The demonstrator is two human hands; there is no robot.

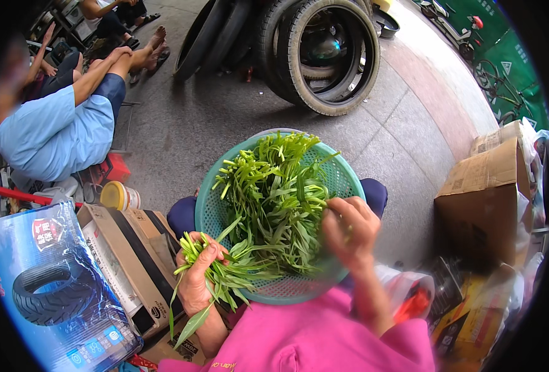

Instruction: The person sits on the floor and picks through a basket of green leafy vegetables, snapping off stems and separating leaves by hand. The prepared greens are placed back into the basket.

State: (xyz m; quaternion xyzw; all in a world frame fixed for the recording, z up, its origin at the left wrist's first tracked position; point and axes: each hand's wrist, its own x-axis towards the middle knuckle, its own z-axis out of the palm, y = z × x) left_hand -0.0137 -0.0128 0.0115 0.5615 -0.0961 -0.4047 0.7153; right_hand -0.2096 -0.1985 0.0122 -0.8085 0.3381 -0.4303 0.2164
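Note:
A green perforated plastic basket rests on my lap between my knees. Cut stems and narrow leaves of water spinach are heaped inside it. At the basket's lower left, my left hand is closed around a bunch of water spinach stems; its leaves droop over the rim and along my wrist. My right hand is over the basket's right rim, beside the heap. Its fingers are curled together and partly blurred, with a hint of green at them; what they hold is not clear.
Tyres stand on the paving ahead. A person in a light blue shirt sits at left, with others behind. Boxes and a yellow-rimmed tub are at my left. A cardboard box and plastic bags are at right.

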